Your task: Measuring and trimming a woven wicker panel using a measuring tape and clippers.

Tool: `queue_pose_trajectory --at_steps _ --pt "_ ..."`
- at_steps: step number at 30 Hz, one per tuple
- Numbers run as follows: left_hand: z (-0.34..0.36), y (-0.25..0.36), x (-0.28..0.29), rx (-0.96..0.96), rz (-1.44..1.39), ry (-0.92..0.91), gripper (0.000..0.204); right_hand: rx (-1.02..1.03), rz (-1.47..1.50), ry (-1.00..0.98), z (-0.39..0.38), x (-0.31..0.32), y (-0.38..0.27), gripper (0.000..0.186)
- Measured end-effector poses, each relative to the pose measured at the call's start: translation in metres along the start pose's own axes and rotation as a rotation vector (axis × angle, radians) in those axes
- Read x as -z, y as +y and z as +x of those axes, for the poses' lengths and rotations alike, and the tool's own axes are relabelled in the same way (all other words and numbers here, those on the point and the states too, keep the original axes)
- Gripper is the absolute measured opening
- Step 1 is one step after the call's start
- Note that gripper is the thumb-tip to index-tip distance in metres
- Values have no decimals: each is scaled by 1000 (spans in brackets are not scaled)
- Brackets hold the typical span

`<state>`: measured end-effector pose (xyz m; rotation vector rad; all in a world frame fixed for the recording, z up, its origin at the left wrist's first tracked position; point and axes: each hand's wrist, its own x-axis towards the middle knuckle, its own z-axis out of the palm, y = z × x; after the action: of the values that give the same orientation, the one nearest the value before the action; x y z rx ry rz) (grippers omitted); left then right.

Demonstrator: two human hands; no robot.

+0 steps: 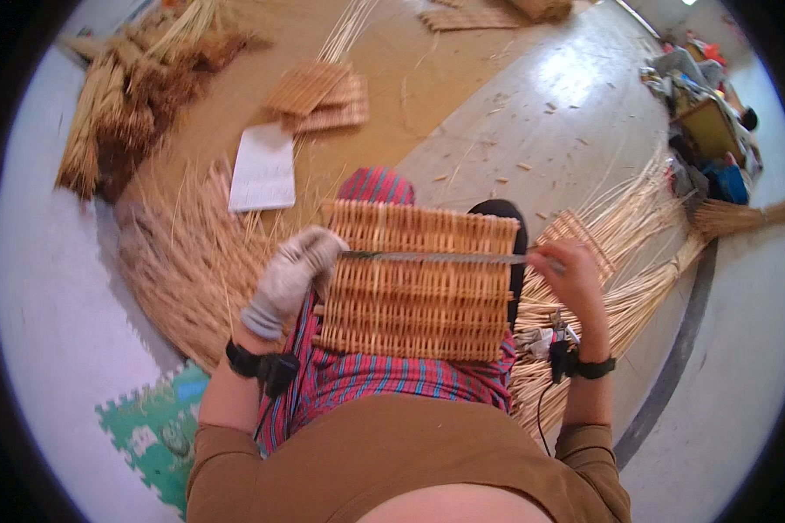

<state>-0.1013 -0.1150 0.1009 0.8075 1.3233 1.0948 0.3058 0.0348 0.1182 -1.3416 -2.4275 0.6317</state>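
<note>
A rectangular woven wicker panel [414, 305] rests on my lap over a red and blue striped cloth [392, 383]. A thin grey strip [436, 258], like a metal ruler, lies across its upper part. My left hand [299, 270], in a pale work glove, is closed at the panel's left edge and the strip's left end. My bare right hand [569, 270] pinches the strip's right end, just beyond the panel's right edge.
More wicker panels [318, 96], a white paper pad [262, 170], bundles of straw-like rods [100, 131], loose pale rods [637, 218], a broom-like bundle [741, 218] and a green foam mat [148, 418] surround me. A person [689, 65] is among clutter at upper right.
</note>
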Motion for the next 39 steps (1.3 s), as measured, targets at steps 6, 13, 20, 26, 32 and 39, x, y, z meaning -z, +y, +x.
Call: queue_pose_trajectory --at_steps 6,13,20,26,32,39 --pt "-14 -57 50 -108 23 447 27 -52 -85 115 2 -11 -21 25" --pt "14 -75 -3 -121 249 408 56 3 -172 171 17 -46 -45 26" --pt "21 -68 -10 -328 490 439 48 -117 -200 147 13 -27 -11 35" --pt "35 -77 2 -177 111 400 45 -164 -172 180 -8 -36 27 38" --pt "43 -76 6 -137 212 375 42 -162 -162 300 -21 -48 36 38" --pt "49 -65 -1 -187 195 319 40 -170 -127 334 -30 -53 39 36"
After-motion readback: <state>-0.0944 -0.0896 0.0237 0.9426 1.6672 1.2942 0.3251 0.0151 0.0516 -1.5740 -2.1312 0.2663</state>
